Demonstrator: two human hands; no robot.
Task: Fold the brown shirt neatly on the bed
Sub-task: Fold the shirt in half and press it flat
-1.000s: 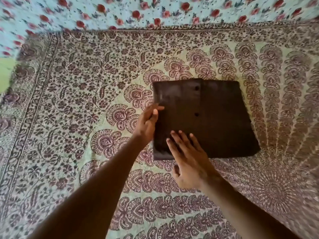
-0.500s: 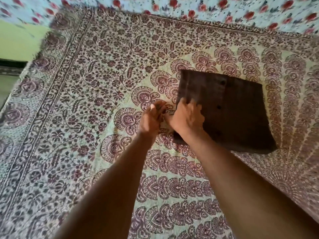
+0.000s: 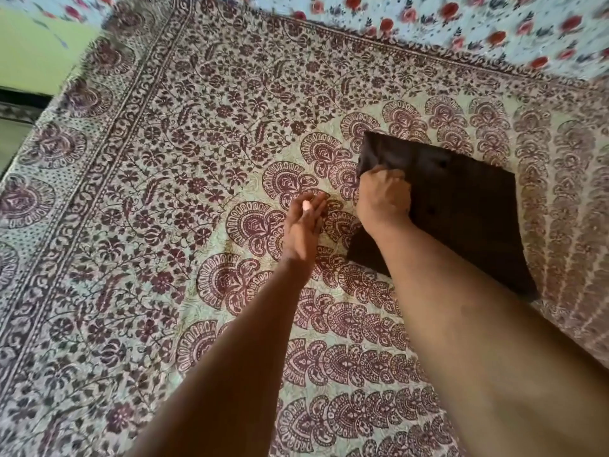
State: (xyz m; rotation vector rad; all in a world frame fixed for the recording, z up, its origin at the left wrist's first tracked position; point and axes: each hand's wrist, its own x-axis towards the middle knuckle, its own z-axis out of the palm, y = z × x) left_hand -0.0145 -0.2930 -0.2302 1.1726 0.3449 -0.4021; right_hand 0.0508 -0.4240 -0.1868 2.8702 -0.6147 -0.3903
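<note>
- Head view: the shirt [image 3: 468,212] lies folded into a dark brown rectangle on the bed [image 3: 164,159], right of the middle, with small buttons showing on its top.
- The right hand [image 3: 384,201] is at the shirt's left edge; its grip is clenched on the fabric near the far left corner.
- The left hand [image 3: 304,225] is just beside the shirt and apart from it, over the patterned bedspread; its grip is released, the fingers straight and together.
- A floral sheet [image 3: 494,24] lies beyond the bedspread.
</note>
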